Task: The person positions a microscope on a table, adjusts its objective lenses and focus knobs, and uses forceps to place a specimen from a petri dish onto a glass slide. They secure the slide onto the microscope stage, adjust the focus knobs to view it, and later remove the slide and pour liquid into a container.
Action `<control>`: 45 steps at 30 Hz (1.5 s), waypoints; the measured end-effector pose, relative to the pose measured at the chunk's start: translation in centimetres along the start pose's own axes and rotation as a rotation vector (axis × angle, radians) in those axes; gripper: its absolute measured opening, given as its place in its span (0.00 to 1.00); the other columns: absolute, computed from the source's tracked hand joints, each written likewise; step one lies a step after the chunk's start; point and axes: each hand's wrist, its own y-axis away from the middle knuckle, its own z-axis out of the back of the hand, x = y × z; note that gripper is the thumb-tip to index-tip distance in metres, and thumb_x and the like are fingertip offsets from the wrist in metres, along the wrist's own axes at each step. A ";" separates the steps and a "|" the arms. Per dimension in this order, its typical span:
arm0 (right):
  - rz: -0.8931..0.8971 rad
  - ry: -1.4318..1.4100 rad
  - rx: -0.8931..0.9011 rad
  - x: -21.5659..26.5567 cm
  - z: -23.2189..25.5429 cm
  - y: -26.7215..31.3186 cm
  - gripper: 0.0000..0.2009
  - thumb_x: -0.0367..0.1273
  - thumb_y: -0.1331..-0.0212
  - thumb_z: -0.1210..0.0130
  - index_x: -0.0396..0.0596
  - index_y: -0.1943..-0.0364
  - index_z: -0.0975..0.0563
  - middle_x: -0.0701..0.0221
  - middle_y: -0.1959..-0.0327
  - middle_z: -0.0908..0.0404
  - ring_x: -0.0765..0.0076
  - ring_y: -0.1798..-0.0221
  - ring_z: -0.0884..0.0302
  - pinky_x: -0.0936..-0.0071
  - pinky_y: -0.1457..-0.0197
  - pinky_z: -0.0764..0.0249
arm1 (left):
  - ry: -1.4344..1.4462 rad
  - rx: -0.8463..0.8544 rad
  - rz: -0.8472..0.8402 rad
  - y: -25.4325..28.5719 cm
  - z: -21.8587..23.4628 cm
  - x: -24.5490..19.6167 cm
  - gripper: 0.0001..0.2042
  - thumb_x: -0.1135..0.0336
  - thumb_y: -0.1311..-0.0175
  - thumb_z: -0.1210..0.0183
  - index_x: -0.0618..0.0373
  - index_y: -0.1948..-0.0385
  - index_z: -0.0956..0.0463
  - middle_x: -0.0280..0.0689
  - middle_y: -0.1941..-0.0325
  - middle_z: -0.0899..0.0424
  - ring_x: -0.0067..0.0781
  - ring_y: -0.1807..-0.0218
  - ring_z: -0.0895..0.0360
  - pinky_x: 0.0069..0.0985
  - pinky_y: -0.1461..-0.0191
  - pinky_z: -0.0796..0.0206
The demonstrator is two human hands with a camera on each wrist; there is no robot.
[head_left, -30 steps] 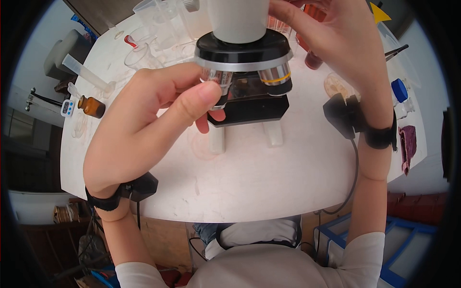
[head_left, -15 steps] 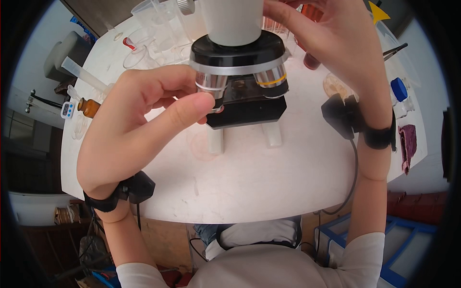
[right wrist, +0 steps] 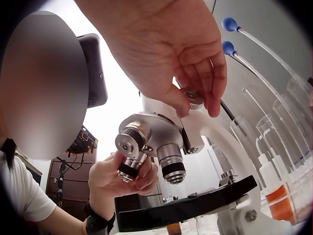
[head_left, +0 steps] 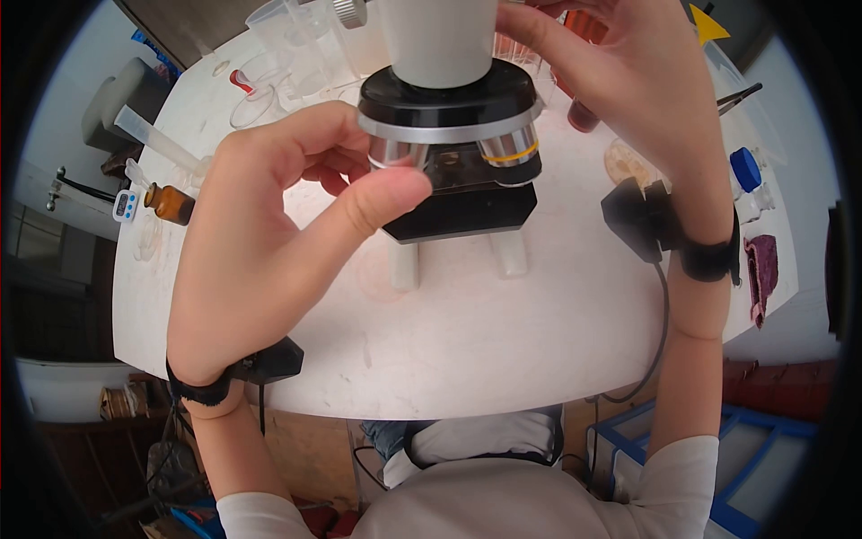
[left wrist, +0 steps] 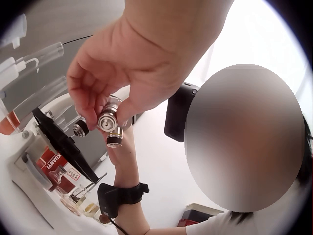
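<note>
A white microscope (head_left: 440,45) with a black and silver nosepiece (head_left: 449,97) stands before me. My left hand (head_left: 269,220) pinches an objective lens (left wrist: 107,121) between thumb and fingertips, its barrel partly hidden by the thumb in the head view. An objective with a yellow ring (head_left: 510,151) sits at the nosepiece's right, clear of the fingers. My right hand (head_left: 642,85) reaches to the microscope's side, where thumb and fingers grip a ridged focus knob (right wrist: 193,99). Under the lenses lies the black stage (right wrist: 195,205).
Brown bottle (head_left: 171,205), small timer (head_left: 126,205) and measuring cylinder (head_left: 157,139) stand left. Clear beakers (head_left: 296,45) crowd the back. A blue-capped jar (head_left: 745,169), petri dish (head_left: 626,162) and purple cloth (head_left: 763,274) lie right. Droppers with blue bulbs (right wrist: 230,24) rise behind the microscope.
The left hand first shifted left, then back right, its thumb now covering the lower end of the left objective. The right hand stays at the knob, nearly still.
</note>
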 end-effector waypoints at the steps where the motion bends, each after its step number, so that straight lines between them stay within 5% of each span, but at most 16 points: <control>1: 0.010 0.020 0.001 -0.1 0.0 0.1 0.12 0.23 0.54 0.42 0.33 0.64 0.27 0.61 0.70 0.21 0.71 0.72 0.23 0.83 0.67 0.28 | 0.183 0.059 0.043 -0.1 0.0 0.0 0.16 0.63 0.43 0.43 0.67 0.58 0.28 0.35 0.63 0.22 0.23 0.63 0.28 0.20 0.54 0.38; 6: 0.035 0.033 0.001 0.1 -0.1 0.1 0.12 0.23 0.55 0.41 0.34 0.63 0.27 0.60 0.70 0.21 0.70 0.71 0.23 0.83 0.67 0.28 | 0.544 0.182 0.007 -0.2 0.3 0.6 0.16 0.62 0.38 0.49 0.67 0.56 0.28 0.38 0.61 0.21 0.25 0.59 0.26 0.22 0.52 0.38; 9: 0.033 0.098 -0.024 0.4 -0.6 0.3 0.12 0.23 0.55 0.41 0.34 0.64 0.27 0.60 0.70 0.21 0.71 0.71 0.23 0.83 0.68 0.29 | 0.392 0.131 0.116 0.0 0.3 0.0 0.18 0.59 0.38 0.48 0.67 0.55 0.28 0.38 0.61 0.22 0.25 0.61 0.27 0.22 0.52 0.39; 11: 0.083 0.185 -0.051 0.7 -1.1 0.4 0.12 0.23 0.55 0.41 0.34 0.64 0.27 0.60 0.70 0.21 0.71 0.71 0.23 0.83 0.68 0.29 | 0.135 -0.092 -0.105 0.0 -0.7 0.0 0.17 0.60 0.43 0.43 0.66 0.61 0.27 0.36 0.66 0.23 0.24 0.63 0.28 0.21 0.52 0.39; 14: 0.077 0.328 -0.039 0.6 -0.8 0.3 0.12 0.22 0.55 0.41 0.34 0.64 0.27 0.60 0.70 0.21 0.71 0.71 0.23 0.83 0.68 0.29 | -0.150 -0.101 -0.148 0.1 -0.9 0.2 0.15 0.61 0.48 0.38 0.65 0.67 0.27 0.34 0.71 0.24 0.22 0.66 0.29 0.20 0.53 0.40; 16: -0.015 -0.008 0.001 0.1 -0.1 0.0 0.12 0.22 0.55 0.41 0.34 0.64 0.27 0.60 0.71 0.21 0.71 0.71 0.23 0.83 0.68 0.29 | -0.138 -0.158 -0.141 0.1 -1.5 0.1 0.13 0.64 0.51 0.37 0.63 0.71 0.28 0.33 0.73 0.25 0.21 0.67 0.30 0.20 0.54 0.39; 19: 0.085 0.059 0.008 -0.3 -0.1 0.2 0.12 0.22 0.55 0.41 0.33 0.64 0.27 0.60 0.71 0.21 0.71 0.71 0.23 0.83 0.68 0.29 | -0.046 -0.167 -0.124 0.3 -1.4 -0.2 0.13 0.64 0.47 0.39 0.65 0.67 0.27 0.33 0.72 0.24 0.22 0.68 0.30 0.20 0.55 0.39; 21: 0.034 0.026 0.001 -0.1 0.0 0.1 0.12 0.22 0.55 0.41 0.33 0.64 0.27 0.60 0.71 0.21 0.71 0.71 0.23 0.83 0.68 0.29 | 0.214 -0.048 0.018 0.3 -1.3 -0.5 0.14 0.63 0.41 0.45 0.67 0.62 0.27 0.35 0.71 0.24 0.23 0.68 0.30 0.20 0.56 0.39; 24: 0.048 0.037 0.004 0.0 -0.1 0.1 0.13 0.22 0.55 0.41 0.33 0.64 0.27 0.60 0.71 0.21 0.71 0.71 0.23 0.82 0.67 0.28 | 0.336 0.089 0.004 0.3 -0.6 0.3 0.16 0.62 0.37 0.52 0.69 0.57 0.28 0.38 0.69 0.23 0.25 0.65 0.28 0.21 0.55 0.38; 30: 0.049 0.028 -0.001 -0.5 -0.3 0.1 0.13 0.22 0.55 0.41 0.33 0.64 0.27 0.60 0.70 0.21 0.71 0.71 0.23 0.83 0.67 0.29 | 0.656 0.171 0.046 0.0 -0.5 -0.1 0.19 0.61 0.36 0.54 0.70 0.53 0.32 0.43 0.64 0.22 0.28 0.61 0.26 0.22 0.53 0.37; 37: 0.075 0.291 -0.064 0.9 -1.2 0.4 0.12 0.22 0.54 0.42 0.33 0.64 0.27 0.60 0.70 0.21 0.71 0.71 0.22 0.83 0.68 0.28 | 0.563 0.081 0.013 -0.2 -1.3 0.4 0.25 0.56 0.41 0.46 0.69 0.49 0.36 0.44 0.60 0.22 0.29 0.57 0.26 0.25 0.50 0.36; 45: 0.047 0.016 0.001 0.0 -0.1 0.0 0.12 0.22 0.54 0.42 0.32 0.64 0.27 0.59 0.71 0.21 0.70 0.72 0.22 0.83 0.67 0.27 | 0.611 0.145 0.071 -0.3 -0.4 0.8 0.22 0.58 0.41 0.45 0.68 0.52 0.32 0.43 0.58 0.22 0.28 0.57 0.24 0.24 0.50 0.35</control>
